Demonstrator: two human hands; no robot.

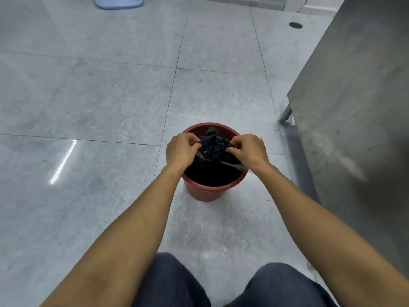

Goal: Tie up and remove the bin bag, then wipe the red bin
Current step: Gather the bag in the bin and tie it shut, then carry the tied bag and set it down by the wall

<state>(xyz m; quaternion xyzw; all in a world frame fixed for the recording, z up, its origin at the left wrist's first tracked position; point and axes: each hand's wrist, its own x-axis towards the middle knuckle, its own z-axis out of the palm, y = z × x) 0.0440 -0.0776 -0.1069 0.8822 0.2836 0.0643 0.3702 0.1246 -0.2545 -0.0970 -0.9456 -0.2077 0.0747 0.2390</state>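
A small round red bin [204,192] stands on the grey tiled floor, right in front of my knees. A black bin bag [213,149] sits inside it, its top gathered into a crumpled bunch above the rim. My left hand [180,150] pinches the bunched plastic on the left side. My right hand [249,150] grips it on the right side, with a stretched strip of bag running under the wrist. Both hands hover over the bin's mouth, close together. The bag's lower part is hidden in the bin.
A stainless steel cabinet [354,107] with a metal leg [285,114] stands close on the right of the bin. A floor drain [295,25] lies far right. A pale blue object [118,2] sits at the top left. Open tiled floor spreads to the left.
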